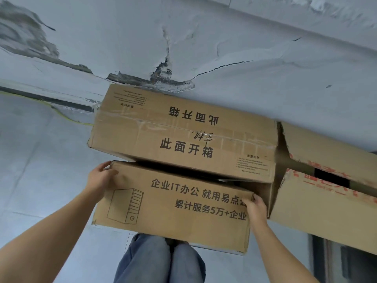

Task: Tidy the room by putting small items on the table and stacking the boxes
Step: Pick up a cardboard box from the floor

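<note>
Your left hand (101,176) and right hand (255,209) clamp the front box (173,209), fingers curled; lift level onto centre box (183,133).

a brown cardboard box (173,207) printed with a computer tower drawing and black characters sits between the left hand (100,176) and right hand (256,209), gripped at both ends. just beyond the hands lies a taped box (183,131) with black characters. right of the right hand, a red-printed box (326,203) has its flaps open.
</note>
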Tool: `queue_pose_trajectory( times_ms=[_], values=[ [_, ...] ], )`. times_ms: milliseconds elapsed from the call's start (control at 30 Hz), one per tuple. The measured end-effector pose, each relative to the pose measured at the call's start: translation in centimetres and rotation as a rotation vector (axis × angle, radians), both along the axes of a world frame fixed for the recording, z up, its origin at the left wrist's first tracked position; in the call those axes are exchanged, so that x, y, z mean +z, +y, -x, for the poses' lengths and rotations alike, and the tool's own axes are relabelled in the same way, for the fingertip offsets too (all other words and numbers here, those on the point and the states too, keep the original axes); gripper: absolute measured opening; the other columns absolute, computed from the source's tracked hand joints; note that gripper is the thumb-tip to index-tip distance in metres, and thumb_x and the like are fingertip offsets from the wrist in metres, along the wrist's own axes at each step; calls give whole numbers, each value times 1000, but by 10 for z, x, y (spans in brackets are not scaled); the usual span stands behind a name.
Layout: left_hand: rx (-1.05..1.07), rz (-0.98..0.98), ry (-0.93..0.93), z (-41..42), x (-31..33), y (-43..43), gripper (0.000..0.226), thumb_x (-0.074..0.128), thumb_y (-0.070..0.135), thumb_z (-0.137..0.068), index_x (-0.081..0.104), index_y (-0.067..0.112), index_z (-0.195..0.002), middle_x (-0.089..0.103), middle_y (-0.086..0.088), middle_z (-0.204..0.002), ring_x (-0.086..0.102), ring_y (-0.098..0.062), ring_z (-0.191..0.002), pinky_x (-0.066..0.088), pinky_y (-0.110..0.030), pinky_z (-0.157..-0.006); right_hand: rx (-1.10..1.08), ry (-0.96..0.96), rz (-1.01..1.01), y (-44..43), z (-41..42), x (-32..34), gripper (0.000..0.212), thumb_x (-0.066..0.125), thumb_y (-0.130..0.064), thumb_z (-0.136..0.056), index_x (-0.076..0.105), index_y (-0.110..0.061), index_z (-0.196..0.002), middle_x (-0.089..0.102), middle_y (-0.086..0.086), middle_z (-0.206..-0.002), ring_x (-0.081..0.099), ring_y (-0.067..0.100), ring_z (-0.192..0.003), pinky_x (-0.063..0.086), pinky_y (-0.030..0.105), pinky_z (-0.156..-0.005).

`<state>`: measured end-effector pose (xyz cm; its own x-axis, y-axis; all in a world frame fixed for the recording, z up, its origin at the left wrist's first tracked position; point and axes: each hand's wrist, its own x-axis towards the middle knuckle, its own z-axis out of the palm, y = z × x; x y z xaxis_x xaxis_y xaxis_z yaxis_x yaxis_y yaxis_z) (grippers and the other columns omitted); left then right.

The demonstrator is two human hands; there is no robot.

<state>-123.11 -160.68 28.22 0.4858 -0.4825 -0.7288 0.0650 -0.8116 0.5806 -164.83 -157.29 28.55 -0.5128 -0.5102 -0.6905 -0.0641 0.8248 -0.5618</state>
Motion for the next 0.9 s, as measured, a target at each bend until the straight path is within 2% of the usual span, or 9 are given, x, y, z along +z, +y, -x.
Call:
queue_pose_trajectory(
  times_ms=[100, 233, 300, 367, 433, 533, 667, 800, 900],
  values=[
    [-97, 2, -18, 3, -2, -1, 61, 56, -4, -85, 41, 12, -142, 47, -15, -139, 46, -33, -124, 38, -39, -101, 192, 125, -92, -5, -4, -6, 53, 60, -13, -85, 45, -8, -135, 46, 20, -133, 49, 32, -115, 43, 39, -98],
    [-400, -157, -254, 17, -5, 10, 77, 62, 12, -84, 22, 20, -149, 36, -17, -145, 34, -37, -130, 33, -47, -105, 722, 594, -319, 9, -38, 3, 75, 54, -33, -89, 13, -10, -148, 8, 18, -152, 11, 34, -139, 23, 40, -112],
    [-439, -310, -384, 28, -3, 18, 74, 61, 27, -85, 21, 21, -147, 29, -18, -147, 26, -37, -133, 29, -52, -106, 856, 610, -349, 21, -54, 5, 77, 48, -38, -91, 4, -12, -149, -2, 17, -153, 3, 33, -142, 19, 40, -114],
    [-397, -388, -383, 37, 0, 28, 72, 62, 34, -83, 24, 18, -142, 28, -18, -144, 24, -37, -132, 29, -55, -104, 916, 556, -412, 25, -59, 7, 80, 48, -40, -91, -1, -15, -149, -7, 16, -153, -2, 33, -143, 15, 40, -115],
    [-406, -438, -362, 40, 6, 38, 70, 65, 32, -80, 27, 14, -136, 31, -20, -139, 27, -38, -129, 29, -52, -104, 915, 498, -444, 23, -57, 12, 83, 52, -43, -90, -1, -18, -150, -10, 15, -154, -4, 32, -143, 13, 39, -116],
    [-441, -483, -329, 36, 18, 53, 63, 62, 21, -82, 29, 10, -134, 35, -24, -133, 32, -40, -124, 31, -47, -103, 846, 449, -389, 26, -56, 30, 81, 57, -40, -88, 7, -21, -149, -4, 13, -154, 3, 30, -143, 21, 39, -115],
    [-408, -405, -199, 30, 53, 78, 54, 58, 12, -85, 37, 3, -135, 44, -26, -129, 45, -42, -115, 41, -44, -99, 753, 368, -347, 43, -64, 71, 75, 56, -33, -90, 13, -17, -149, 2, 12, -156, 8, 29, -143, 23, 37, -112],
    [-289, -317, -83, 31, 109, 103, 46, 54, 8, -90, 43, -3, -134, 52, -22, -126, 49, -39, -115, 40, -45, -96, 620, 270, -293, 71, -78, 120, 57, 57, -25, -88, 36, -10, -139, 29, 17, -147, 27, 29, -135, 31, 35, -108],
    [-226, -250, -2, 35, 151, 121, 28, 50, 8, -93, 54, -6, -116, 56, -17, -97, 51, -31, -86, 44, -37, -72, 542, 205, -255, 87, -89, 162, 47, 56, -20, -89, 43, -3, -132, 37, 17, -137, 36, 29, -129, 34, 30, -101]
  ],
)
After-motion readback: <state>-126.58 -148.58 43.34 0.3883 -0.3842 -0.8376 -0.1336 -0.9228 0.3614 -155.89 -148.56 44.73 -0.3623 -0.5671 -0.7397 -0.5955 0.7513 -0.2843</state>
